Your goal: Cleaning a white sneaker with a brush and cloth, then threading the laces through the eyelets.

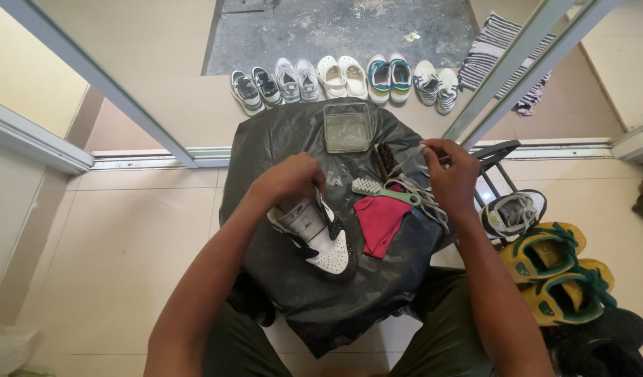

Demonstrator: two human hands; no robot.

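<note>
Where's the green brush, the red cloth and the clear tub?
Brush (384, 191), head view, on its green handle.
Cloth (379, 222), head view, on its middle.
Tub (347, 128), head view, on its see-through bottom.

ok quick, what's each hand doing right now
Left hand: closed on the collar of the black and white sneaker.
Right hand: pinched shut on the pale shoelace.

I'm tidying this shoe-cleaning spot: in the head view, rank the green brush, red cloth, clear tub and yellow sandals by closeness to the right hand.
1. Green brush, just left of the right hand.
2. Red cloth, below-left.
3. Clear tub, up-left.
4. Yellow sandals, lower right on the floor.
</note>
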